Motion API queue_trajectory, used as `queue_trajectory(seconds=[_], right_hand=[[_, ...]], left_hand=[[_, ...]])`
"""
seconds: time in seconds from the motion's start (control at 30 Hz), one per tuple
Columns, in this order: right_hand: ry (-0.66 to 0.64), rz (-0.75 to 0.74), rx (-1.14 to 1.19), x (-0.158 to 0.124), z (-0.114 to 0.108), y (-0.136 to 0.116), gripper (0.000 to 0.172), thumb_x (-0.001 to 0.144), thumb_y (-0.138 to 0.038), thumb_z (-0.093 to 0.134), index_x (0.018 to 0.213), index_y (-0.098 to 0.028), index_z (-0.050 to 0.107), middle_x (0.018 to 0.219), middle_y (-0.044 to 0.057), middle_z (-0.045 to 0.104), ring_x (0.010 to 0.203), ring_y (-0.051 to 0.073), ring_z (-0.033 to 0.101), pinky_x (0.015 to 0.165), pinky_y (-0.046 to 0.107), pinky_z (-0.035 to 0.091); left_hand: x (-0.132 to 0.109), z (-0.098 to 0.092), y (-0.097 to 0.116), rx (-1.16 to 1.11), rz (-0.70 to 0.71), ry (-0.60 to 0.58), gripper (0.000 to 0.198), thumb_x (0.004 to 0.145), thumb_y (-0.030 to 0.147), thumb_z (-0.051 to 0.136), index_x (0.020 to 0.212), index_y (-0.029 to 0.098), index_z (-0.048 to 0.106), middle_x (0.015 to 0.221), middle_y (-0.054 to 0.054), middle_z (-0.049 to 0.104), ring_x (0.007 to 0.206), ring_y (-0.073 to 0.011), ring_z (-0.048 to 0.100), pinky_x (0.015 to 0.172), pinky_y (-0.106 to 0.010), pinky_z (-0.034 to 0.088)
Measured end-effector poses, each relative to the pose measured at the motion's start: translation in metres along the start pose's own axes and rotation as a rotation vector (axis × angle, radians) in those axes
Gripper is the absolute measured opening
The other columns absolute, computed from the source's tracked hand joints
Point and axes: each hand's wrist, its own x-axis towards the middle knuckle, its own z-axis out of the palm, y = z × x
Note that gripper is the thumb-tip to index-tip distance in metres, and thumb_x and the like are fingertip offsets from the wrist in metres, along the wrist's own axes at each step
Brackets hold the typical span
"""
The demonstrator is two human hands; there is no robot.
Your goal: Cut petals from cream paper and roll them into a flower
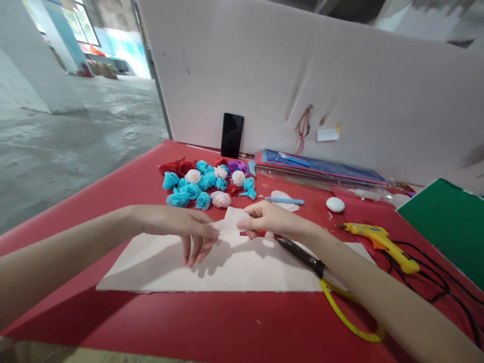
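Between my two hands is a small white piece of crepe-like paper [231, 227], held just above a long white sheet [242, 275]. My left hand [194, 232] pinches the paper's left end between thumb and index finger, its other fingers hanging loosely. My right hand [262, 219] grips the right side, fingers curled. Scissors [302, 256] with dark blades and yellow handles lie partly on the sheet, passing under my right forearm. Behind my hands is a cluster of paper flowers: blue flowers [191, 190], pale pink flowers [220, 199], red flowers [186, 167] and a purple flower [238, 167].
At right lie a yellow glue gun [374, 239] with black cables and a green board [446, 227]. A white oval object [335, 204], a light-blue pen [284, 200] and plastic-wrapped sheets [321, 169] sit behind. A phone [232, 135] leans against the white panel [264, 65].
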Motion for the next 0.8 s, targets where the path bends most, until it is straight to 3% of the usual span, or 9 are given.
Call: queue_trajectory(seconds=[0.13, 0.23, 0.3, 0.4, 0.53, 0.67, 0.8], right_hand=[[0.052, -0.016, -0.141, 0.016, 0.004, 0.003, 0.024, 0.086, -0.024, 0.049, 0.065, -0.013, 0.051, 0.057, -0.004, 0.053, 0.055, 0.007, 0.053, 0.059, 0.022, 0.045], [0.050, -0.021, -0.320, 0.033, 0.003, 0.006, 0.021, 0.087, -0.026, 0.051, 0.074, -0.011, 0.056, 0.066, -0.002, 0.057, 0.058, 0.009, 0.055, 0.057, 0.025, 0.047], [0.037, -0.026, -0.440, 0.044, 0.002, 0.006, 0.020, 0.087, -0.029, 0.052, 0.083, -0.011, 0.059, 0.075, 0.000, 0.060, 0.064, 0.011, 0.058, 0.060, 0.027, 0.049], [0.003, -0.040, -0.594, 0.058, 0.000, -0.001, 0.021, 0.088, -0.030, 0.050, 0.093, -0.011, 0.058, 0.085, 0.002, 0.061, 0.071, 0.013, 0.060, 0.064, 0.029, 0.051], [-0.022, -0.093, -0.781, 0.071, 0.004, -0.020, 0.020, 0.087, -0.030, 0.051, 0.094, -0.011, 0.058, 0.087, 0.003, 0.061, 0.074, 0.014, 0.059, 0.067, 0.031, 0.050], [-0.006, -0.199, -0.914, 0.076, 0.014, -0.040, 0.020, 0.087, -0.030, 0.051, 0.083, -0.012, 0.057, 0.077, 0.000, 0.058, 0.066, 0.011, 0.055, 0.062, 0.028, 0.046], [0.023, -0.308, -0.962, 0.076, 0.026, -0.054, 0.023, 0.085, -0.013, 0.045, 0.063, -0.014, 0.049, 0.062, -0.003, 0.044, 0.057, 0.010, 0.041, 0.053, 0.023, 0.031]], left_hand=[[-0.018, -0.006, -0.018, 0.287, -0.067, 0.288, 0.028, 0.081, 0.037, 0.044, 0.069, 0.017, 0.060, 0.068, -0.002, 0.064, 0.063, -0.0176, 0.061, 0.061, -0.025, 0.048], [-0.033, 0.001, -0.031, 0.436, -0.088, 0.557, 0.021, 0.080, 0.030, 0.044, 0.081, 0.015, 0.059, 0.077, -0.002, 0.060, 0.072, -0.0191, 0.056, 0.066, -0.027, 0.043], [-0.041, 0.007, -0.041, 0.496, -0.105, 0.673, 0.024, 0.080, 0.029, 0.043, 0.093, 0.014, 0.058, 0.089, -0.004, 0.059, 0.080, -0.0215, 0.055, 0.071, -0.030, 0.040], [-0.045, 0.011, -0.054, 0.544, -0.112, 0.732, 0.028, 0.076, 0.023, 0.049, 0.101, 0.014, 0.056, 0.101, -0.006, 0.058, 0.091, -0.0240, 0.053, 0.077, -0.031, 0.040], [-0.042, 0.008, -0.066, 0.575, -0.096, 0.738, 0.025, 0.074, 0.020, 0.049, 0.097, 0.015, 0.057, 0.091, -0.002, 0.060, 0.082, -0.0187, 0.057, 0.070, -0.025, 0.042], [-0.040, 0.010, -0.069, 0.633, -0.088, 0.771, 0.015, 0.075, 0.018, 0.047, 0.083, 0.016, 0.059, 0.080, 0.001, 0.060, 0.069, -0.0146, 0.055, 0.060, -0.020, 0.039], [-0.042, 0.027, -0.069, 0.726, -0.075, 0.830, 0.016, 0.081, 0.020, 0.042, 0.074, 0.018, 0.057, 0.076, 0.000, 0.059, 0.068, -0.0172, 0.055, 0.059, -0.024, 0.036]])
